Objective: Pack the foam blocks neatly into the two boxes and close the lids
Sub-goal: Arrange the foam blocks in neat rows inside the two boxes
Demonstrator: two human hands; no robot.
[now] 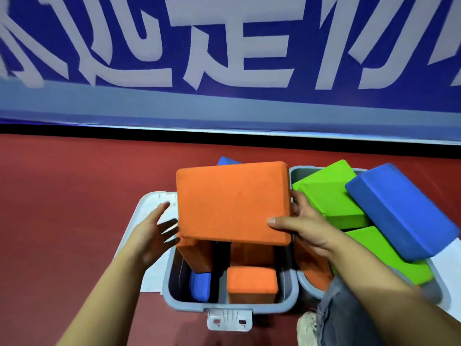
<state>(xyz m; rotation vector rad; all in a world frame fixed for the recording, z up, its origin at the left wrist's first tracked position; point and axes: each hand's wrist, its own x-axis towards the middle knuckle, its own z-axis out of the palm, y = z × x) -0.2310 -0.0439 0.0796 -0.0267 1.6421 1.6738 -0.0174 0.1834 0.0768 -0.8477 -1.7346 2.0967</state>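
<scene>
The right hand (303, 227) grips a large orange foam block (233, 203) by its right edge, thumb lying on the broad top face and fingers curled behind the side. The block is held above the left grey box (290, 283), broad face up and tipped toward the camera, its long axis running left to right across the box's opening. The left hand (156, 233) is spread wide, fingers straight, just beside the block's left edge; whether it touches cannot be told. Inside the left box a small orange block (252, 284) stands near the front wall, a blue block (200, 287) stands on end at the front left corner, and further orange blocks lean behind them in shadow. The box's white lid (156, 203) lies open on the red floor (69, 208) to its left, and a white latch (229, 319) hangs from the front rim. The right grey box (295, 172) holds a green block (331, 196) angled from back left to front right, another green block (389, 250) beneath it, and a large blue block (401, 211) lying slantwise over its right rim.
</scene>
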